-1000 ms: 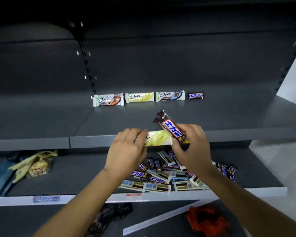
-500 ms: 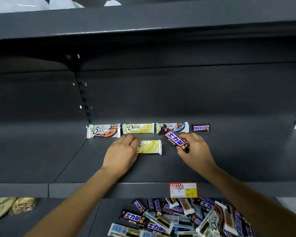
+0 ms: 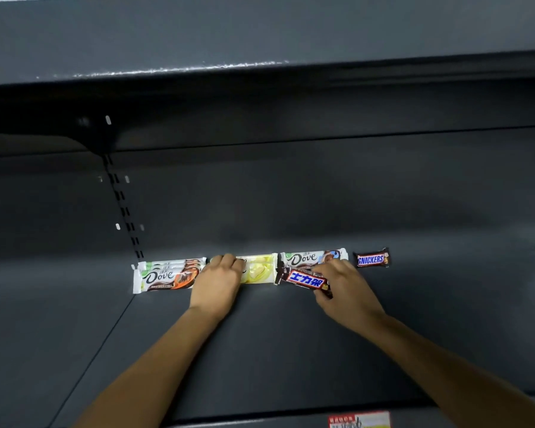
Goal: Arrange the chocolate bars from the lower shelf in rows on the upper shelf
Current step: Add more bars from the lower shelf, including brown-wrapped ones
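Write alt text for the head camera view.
Two bare hands work on a dark grey shelf: the left hand presses a yellow Dove bar into a row of bars, while the right hand holds a brown Snickers bar just in front of the blue Dove bar. An orange Dove bar and a small Snickers end the row.
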### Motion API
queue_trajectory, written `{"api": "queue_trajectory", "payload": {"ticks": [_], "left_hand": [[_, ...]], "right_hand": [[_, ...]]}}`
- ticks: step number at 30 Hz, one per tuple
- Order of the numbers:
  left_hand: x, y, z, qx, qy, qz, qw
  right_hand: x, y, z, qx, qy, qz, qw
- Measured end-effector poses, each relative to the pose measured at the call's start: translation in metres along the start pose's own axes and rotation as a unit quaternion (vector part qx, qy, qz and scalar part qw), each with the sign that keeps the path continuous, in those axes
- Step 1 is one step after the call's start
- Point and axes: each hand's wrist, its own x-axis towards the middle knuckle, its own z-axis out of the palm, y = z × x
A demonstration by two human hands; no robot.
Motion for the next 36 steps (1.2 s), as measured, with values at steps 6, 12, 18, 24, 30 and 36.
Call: {"api": "queue_trajectory", "payload": {"ticks": [6, 12, 18, 24, 30, 36], "left_hand": [[0.015, -0.009, 0.011, 0.016, 0.014, 0.021, 1.000], [0.023, -0.018, 0.020, 0.011, 0.000, 0.054, 0.999], [0.025, -0.021, 0.015, -0.019, -0.031, 0.074, 0.997], [0.023, -0.024, 0.013, -0.047, -0.045, 0.058, 0.996], [0.025, -0.025, 0.011, -0.039, -0.038, 0.065, 0.996], [0.023, -0.024, 0.013, -0.009, -0.020, 0.068, 0.997]], "right_hand": [[0.008, 0.004, 0.007, -0.020, -0.022, 0.005, 1.000], [0.012, 0.001, 0.012, -0.024, -0.011, 0.001, 1.000], [0.015, -0.003, 0.013, -0.025, -0.005, -0.008, 1.000], [0.017, -0.009, 0.015, -0.027, -0.009, -0.009, 1.000], [0.016, -0.007, 0.016, -0.035, -0.016, -0.005, 0.999], [0.015, -0.004, 0.014, -0.029, -0.004, 0.000, 1.000]]}}
